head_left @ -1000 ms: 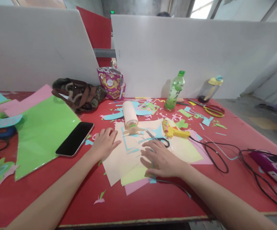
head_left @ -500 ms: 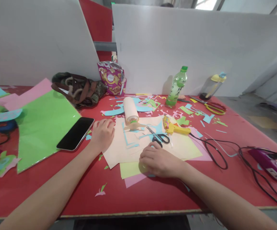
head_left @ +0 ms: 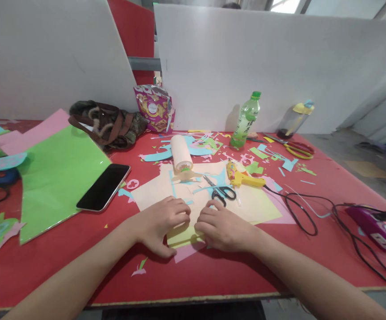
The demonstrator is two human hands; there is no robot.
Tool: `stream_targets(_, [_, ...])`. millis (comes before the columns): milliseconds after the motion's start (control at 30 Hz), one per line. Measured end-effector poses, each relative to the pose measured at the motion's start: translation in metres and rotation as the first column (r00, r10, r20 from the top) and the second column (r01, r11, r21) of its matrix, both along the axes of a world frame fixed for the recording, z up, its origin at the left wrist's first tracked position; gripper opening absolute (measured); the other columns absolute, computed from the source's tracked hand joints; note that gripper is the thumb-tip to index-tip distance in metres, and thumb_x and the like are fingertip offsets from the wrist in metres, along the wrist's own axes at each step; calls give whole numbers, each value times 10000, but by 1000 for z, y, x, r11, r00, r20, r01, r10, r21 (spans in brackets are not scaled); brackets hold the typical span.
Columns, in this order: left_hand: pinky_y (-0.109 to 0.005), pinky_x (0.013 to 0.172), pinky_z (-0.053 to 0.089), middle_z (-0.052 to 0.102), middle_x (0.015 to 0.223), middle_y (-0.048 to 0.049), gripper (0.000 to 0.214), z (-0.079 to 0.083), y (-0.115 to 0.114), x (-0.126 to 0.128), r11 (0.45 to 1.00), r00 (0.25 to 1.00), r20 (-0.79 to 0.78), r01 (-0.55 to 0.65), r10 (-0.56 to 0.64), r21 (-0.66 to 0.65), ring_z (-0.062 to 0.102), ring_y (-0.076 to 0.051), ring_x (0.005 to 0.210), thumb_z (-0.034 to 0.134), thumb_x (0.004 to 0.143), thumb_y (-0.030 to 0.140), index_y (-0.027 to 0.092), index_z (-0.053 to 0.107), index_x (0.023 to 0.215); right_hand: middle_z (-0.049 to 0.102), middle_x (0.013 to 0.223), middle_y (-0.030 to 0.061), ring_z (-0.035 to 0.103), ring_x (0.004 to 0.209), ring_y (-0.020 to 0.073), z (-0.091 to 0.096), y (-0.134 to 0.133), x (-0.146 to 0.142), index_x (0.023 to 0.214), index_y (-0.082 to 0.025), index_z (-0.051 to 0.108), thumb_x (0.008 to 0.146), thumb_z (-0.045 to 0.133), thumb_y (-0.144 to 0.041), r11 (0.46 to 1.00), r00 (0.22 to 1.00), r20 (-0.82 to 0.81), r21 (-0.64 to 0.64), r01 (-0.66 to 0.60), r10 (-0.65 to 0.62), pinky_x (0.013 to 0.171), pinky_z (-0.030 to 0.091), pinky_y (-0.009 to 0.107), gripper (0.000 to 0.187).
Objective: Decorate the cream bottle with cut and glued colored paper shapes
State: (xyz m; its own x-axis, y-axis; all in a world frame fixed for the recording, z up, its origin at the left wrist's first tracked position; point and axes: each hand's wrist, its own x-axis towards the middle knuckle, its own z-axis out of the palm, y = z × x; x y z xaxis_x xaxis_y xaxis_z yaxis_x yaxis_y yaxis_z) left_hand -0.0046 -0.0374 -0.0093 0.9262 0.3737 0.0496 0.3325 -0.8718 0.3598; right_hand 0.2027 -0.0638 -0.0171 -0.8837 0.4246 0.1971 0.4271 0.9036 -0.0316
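Observation:
My left hand (head_left: 162, 222) rests over the near left part of the stacked paper sheets, thumb and fingers spread, holding nothing visible. To its right, my right hand (head_left: 224, 226) lies on the sheets with loosely bent fingers; its thumb is hidden. Just beyond it are black-handled scissors (head_left: 224, 194), blades partly apart. The top sheet is cream paper (head_left: 153, 195), with yellow paper (head_left: 269, 206) and pink paper (head_left: 189, 252) showing beneath. A cream paper-wrapped cylinder (head_left: 181, 153) with a clear and green end lies farther back. A yellow glue gun (head_left: 243, 178) lies right of the scissors.
A phone (head_left: 104, 186) lies on a green sheet (head_left: 59, 173) at left. Behind are a camouflage bag (head_left: 122, 126), a purple snack bag (head_left: 154, 109) and a green-capped bottle (head_left: 245, 122). Paper scraps cover the back; a cord runs toward a purple power strip (head_left: 379, 231).
My left hand has moved right and nearer to me, from beside the phone to next to my right hand. A pink ring-shaped scrap now shows where it was. My right hand has barely moved.

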Motion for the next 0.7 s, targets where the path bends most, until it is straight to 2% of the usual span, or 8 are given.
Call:
stream_targets(133, [-328, 716, 361, 557, 873, -62, 196, -4, -1, 0, 997, 1000, 5, -1, 0, 79, 482, -194, 790, 549, 587, 227, 154, 515, 765, 579, 723, 18, 434, 681, 136, 2, 0, 0, 812, -163, 500, 824, 394, -190, 999, 1000, 25, 49, -2, 1, 765, 253, 316, 110])
stream_targets(233, [-308, 664, 369, 571, 733, -48, 48, -10, 1, 2, 979, 999, 30, -49, 44, 199, 494, -171, 717, 479, 690, 166, 149, 523, 694, 565, 682, 9, 428, 666, 141, 1, 0, 0, 820, -160, 498, 826, 398, -162, 996, 998, 39, 83, 44, -47, 773, 252, 323, 101])
stream_targets(333, [-290, 651, 375, 574, 667, -42, 171, -15, 3, 3, 946, 982, 167, -132, 85, 296, 496, -148, 676, 397, 775, 123, 147, 517, 655, 544, 638, 7, 419, 643, 142, -1, 1, 3, 749, -156, 493, 822, 383, -104, 983, 991, 39, 136, 119, -126, 774, 251, 333, 141])
stream_targets(500, [-307, 699, 379, 613, 737, -43, 117, -14, 6, 1, 888, 898, 427, -277, 104, 368, 514, -144, 725, 428, 791, 114, 151, 521, 730, 532, 621, 10, 426, 651, 141, 6, 7, 13, 659, -164, 491, 822, 398, -107, 951, 968, -30, 179, 251, -250, 778, 246, 345, 195])
stream_targets(600, [-327, 716, 384, 622, 761, -57, 80, -13, 7, -1, 868, 868, 482, -326, 119, 374, 530, -164, 763, 456, 762, 116, 151, 528, 770, 545, 645, 21, 442, 674, 147, 15, 9, 16, 636, -166, 500, 788, 416, -63, 924, 945, -67, 197, 328, -321, 779, 240, 350, 202])
stream_targets(700, [-349, 739, 390, 631, 827, -77, 146, -13, 11, -6, 888, 862, 473, -349, 181, 298, 549, -183, 811, 434, 743, 131, 149, 532, 850, 530, 603, 14, 439, 641, 145, 26, 8, 17, 624, -169, 503, 767, 402, -26, 895, 925, -103, 236, 379, -365, 801, 233, 363, 226])
